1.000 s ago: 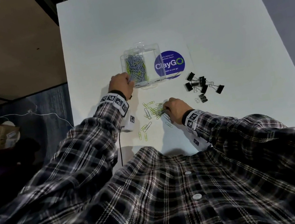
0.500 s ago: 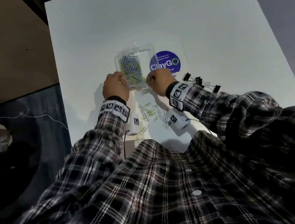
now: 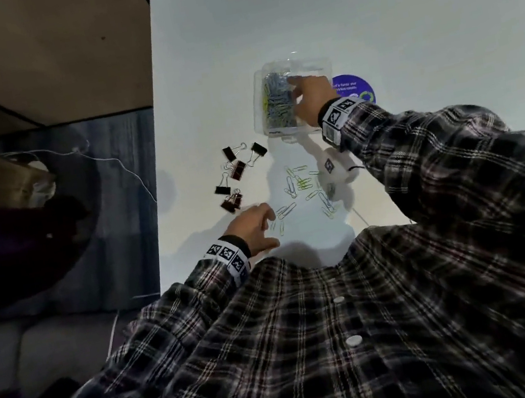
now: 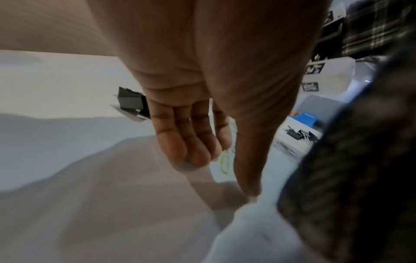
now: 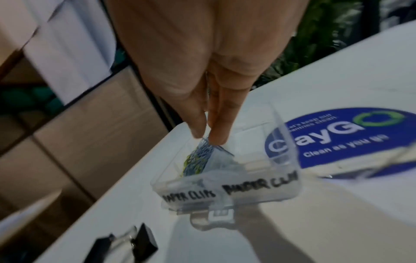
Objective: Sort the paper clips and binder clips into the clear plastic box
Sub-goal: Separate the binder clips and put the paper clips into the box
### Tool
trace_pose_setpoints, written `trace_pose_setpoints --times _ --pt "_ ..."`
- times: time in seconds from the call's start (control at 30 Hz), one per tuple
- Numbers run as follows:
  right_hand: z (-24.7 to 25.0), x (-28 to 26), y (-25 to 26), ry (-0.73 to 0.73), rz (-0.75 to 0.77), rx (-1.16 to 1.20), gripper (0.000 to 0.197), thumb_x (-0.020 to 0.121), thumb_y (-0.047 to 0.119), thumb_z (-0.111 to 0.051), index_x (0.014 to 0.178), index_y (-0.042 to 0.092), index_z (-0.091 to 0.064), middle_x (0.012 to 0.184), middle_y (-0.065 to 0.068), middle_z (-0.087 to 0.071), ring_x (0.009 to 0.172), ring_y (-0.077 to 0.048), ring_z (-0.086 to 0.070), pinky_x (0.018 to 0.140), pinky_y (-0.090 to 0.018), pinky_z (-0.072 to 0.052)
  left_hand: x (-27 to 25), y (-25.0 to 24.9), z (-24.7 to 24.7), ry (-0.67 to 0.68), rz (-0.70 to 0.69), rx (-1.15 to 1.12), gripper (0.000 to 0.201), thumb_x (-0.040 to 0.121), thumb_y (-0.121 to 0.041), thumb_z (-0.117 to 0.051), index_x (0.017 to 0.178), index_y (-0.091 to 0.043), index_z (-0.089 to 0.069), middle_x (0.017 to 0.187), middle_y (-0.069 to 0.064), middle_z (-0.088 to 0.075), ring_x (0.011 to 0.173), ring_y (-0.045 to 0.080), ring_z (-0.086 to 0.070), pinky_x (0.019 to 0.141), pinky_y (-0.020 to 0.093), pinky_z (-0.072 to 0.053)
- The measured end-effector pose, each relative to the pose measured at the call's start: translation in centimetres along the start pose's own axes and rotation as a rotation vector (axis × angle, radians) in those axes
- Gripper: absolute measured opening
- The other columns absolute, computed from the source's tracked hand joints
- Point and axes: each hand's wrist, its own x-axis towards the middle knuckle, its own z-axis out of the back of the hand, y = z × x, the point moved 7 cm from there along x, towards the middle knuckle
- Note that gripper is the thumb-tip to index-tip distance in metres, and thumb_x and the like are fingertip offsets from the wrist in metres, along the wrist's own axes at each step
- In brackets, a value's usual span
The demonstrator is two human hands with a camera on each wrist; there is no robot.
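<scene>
The clear plastic box [image 3: 308, 67] stands on the white table, with a heap of paper clips [image 3: 274, 103] in its left compartment. My right hand [image 3: 295, 83] reaches into that compartment; in the right wrist view its straight fingers [image 5: 217, 128] touch the heap [image 5: 198, 160]. The box [image 5: 227, 190] carries handwritten labels for paper clips and binder clips. Loose paper clips [image 3: 300, 182] lie scattered nearer to me. My left hand [image 3: 267, 224] hovers at their left edge, fingers relaxed and holding nothing [image 4: 225, 174]. Several black binder clips [image 3: 236, 175] lie further left.
A round blue ClayGO sticker [image 3: 354, 89] lies on the table just right of the box. The table's left edge [image 3: 161, 181] runs close to the binder clips, with cardboard boxes and a white cable [image 3: 123, 163] on the floor beyond.
My left hand left the box and came down beside the loose paper clips. My right hand went from the box's front into its paper clip compartment. The binder clips now show on the left.
</scene>
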Motion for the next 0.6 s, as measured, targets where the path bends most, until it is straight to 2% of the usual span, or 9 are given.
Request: trace_pose_setpoints --times 0.03,0.1,0.17,0.27,0.37,0.5,0.6 --pt "0.2 -0.2 -0.9 -0.031 -0.026 0.093 0.053 0.087 0.004 -0.058 0.139 0.012 -0.049 0.125 -0.009 -0.064 0.116 -0.026 -0.059 0.099 -0.033 -0.046 0.2 -0.4 0.1 -0.018 -0.022 -0.009 0.045 0.07 -0.036 -0.08 0.104 -0.024 -0.053 0.087 -0.007 -0.055 0.079 0.016 -0.055 0.072 0.031 -0.048" --pt "0.5 -0.9 -3.0 -0.081 -0.089 0.257 0.054 0.087 0.002 -0.053 0.139 0.013 -0.048 0.117 -0.004 -0.066 0.112 -0.026 -0.062 0.095 -0.035 -0.051 0.8 -1.3 0.4 -0.049 -0.057 -0.035 0.04 0.076 -0.033 -0.077 0.107 -0.021 -0.056 0.089 -0.006 -0.055 0.083 0.018 -0.056 0.075 0.03 -0.047" --pt "0.7 -1.8 -5.0 -0.102 -0.106 0.289 0.048 0.087 0.003 -0.051 0.134 0.011 -0.054 0.113 -0.003 -0.066 0.108 -0.027 -0.063 0.091 -0.032 -0.051 1.5 -2.3 0.7 -0.066 -0.066 -0.055 0.033 0.078 -0.031 -0.075 0.104 -0.021 -0.057 0.089 -0.005 -0.057 0.084 0.018 -0.057 0.076 0.03 -0.048" --pt "1.1 -3.1 -7.4 -0.144 -0.113 0.136 0.036 0.093 0.011 -0.048 0.126 0.013 -0.062 0.119 -0.011 -0.068 0.11 -0.028 -0.061 0.092 -0.029 -0.047 2.6 -3.9 0.5 -0.059 -0.068 -0.085 0.025 0.079 -0.027 -0.073 0.099 -0.022 -0.059 0.087 -0.005 -0.059 0.084 0.019 -0.059 0.077 0.03 -0.05" --pt "1.0 -3.4 -7.6 -0.138 -0.08 0.042 0.031 0.093 0.014 -0.05 0.119 0.014 -0.067 0.114 -0.012 -0.069 0.106 -0.031 -0.062 0.085 -0.027 -0.045 3.1 -4.4 0.3 -0.055 -0.047 -0.104 0.021 0.079 -0.027 -0.072 0.096 -0.023 -0.061 0.085 -0.004 -0.062 0.082 0.019 -0.061 0.076 0.028 -0.051" --pt "0.9 -2.3 -4.9 -0.124 0.033 -0.22 0.029 0.089 0.023 -0.056 0.114 0.015 -0.07 0.117 -0.015 -0.064 0.109 -0.035 -0.058 0.083 -0.04 -0.05 2.9 -4.2 0.0 -0.081 -0.021 -0.25 0.018 0.076 -0.022 -0.075 0.09 -0.02 -0.064 0.08 -0.002 -0.065 0.078 0.018 -0.062 0.076 0.029 -0.053" --pt "0.0 -1.0 -3.0 -0.075 0.073 -0.503 0.037 0.092 0.034 -0.055 0.115 0.007 -0.067 0.117 -0.02 -0.06 0.114 -0.038 -0.051 0.085 -0.043 -0.048 2.8 -4.0 0.0 -0.088 0.022 -0.326 0.015 0.078 -0.017 -0.073 0.092 -0.017 -0.066 0.087 0.003 -0.068 0.08 0.016 -0.062 0.08 0.03 -0.053"
